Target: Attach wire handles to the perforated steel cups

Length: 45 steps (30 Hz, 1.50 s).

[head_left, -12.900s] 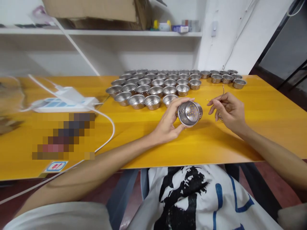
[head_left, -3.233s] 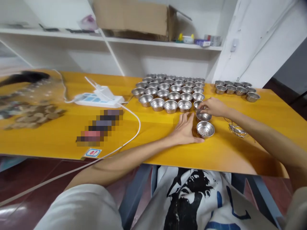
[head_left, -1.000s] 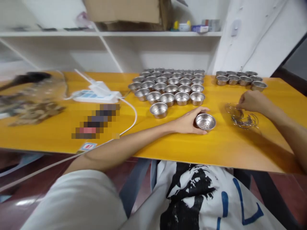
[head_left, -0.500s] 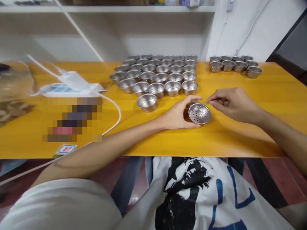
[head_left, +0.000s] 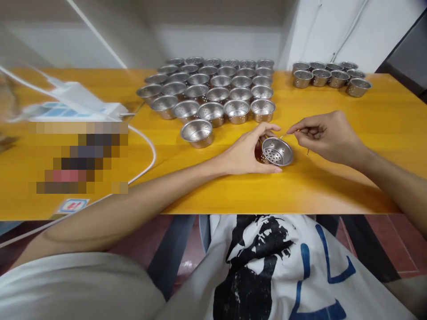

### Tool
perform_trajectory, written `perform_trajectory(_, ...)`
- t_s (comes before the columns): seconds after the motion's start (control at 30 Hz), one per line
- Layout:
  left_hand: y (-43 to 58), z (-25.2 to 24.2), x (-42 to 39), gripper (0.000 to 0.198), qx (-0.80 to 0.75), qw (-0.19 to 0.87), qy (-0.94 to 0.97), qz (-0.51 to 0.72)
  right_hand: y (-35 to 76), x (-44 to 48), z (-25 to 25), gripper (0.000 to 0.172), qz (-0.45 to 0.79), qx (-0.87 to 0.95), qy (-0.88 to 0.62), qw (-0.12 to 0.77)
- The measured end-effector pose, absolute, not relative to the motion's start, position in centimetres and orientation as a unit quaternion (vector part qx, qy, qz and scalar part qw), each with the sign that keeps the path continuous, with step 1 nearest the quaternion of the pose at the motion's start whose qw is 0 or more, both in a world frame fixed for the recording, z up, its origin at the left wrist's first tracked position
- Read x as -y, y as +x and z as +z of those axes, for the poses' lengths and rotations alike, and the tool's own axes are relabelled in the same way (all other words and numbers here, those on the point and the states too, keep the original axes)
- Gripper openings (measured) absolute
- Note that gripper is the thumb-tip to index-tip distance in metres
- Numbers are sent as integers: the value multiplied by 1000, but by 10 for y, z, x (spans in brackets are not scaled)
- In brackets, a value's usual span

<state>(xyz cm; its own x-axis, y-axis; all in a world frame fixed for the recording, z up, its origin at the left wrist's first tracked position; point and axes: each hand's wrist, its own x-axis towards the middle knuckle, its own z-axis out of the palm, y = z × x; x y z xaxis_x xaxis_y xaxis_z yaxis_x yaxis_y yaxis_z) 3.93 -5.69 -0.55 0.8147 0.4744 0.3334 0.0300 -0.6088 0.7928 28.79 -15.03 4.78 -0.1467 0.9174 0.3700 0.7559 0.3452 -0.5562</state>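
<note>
My left hand (head_left: 247,153) is wrapped round a small perforated steel cup (head_left: 276,151), tilted on the yellow table (head_left: 213,186). My right hand (head_left: 325,135) pinches a thin wire handle (head_left: 284,135) whose tip touches the cup's rim. A lone steel cup (head_left: 197,132) stands just left of my left hand. Behind it lies a packed block of several like cups (head_left: 213,91).
A smaller group of steel cups (head_left: 333,78) sits at the back right. A white power strip (head_left: 71,106) with a white cable (head_left: 147,164) lies at the left. A blurred-out object (head_left: 80,160) sits near the front left edge.
My right hand left the wire pile at the right and came to the cup with one wire. My left hand tipped the cup. The view dropped lower.
</note>
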Motion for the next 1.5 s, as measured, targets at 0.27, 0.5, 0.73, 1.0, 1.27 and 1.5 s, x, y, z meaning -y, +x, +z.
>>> perform_trajectory(0.27, 36, 3, 67, 99, -171, 336, 888, 264, 285, 153, 50, 18, 151, 718, -591, 334)
perform_trajectory(0.5, 37, 4, 78, 104, -208, 264, 901, 274, 276, 160, 52, 19, 192, 694, -592, 362)
perform_trajectory(0.73, 39, 0, 70, 112, -163, 357, 882, 260, 262, 161, 41, 16, 166, 698, -593, 365)
perform_trajectory(1.0, 40, -1, 69, 105, -148, 382, 873, 265, 259, 159, 30, 22, 185, 694, -582, 381)
perform_trajectory(1.27, 39, 1, 70, 101, -159, 391, 873, 245, 255, 164, 27, 25, 149, 696, -579, 398)
perform_trajectory(1.5, 38, 0, 71, 95, -158, 392, 871, 251, 254, 166, 27, 26, 143, 698, -577, 399)
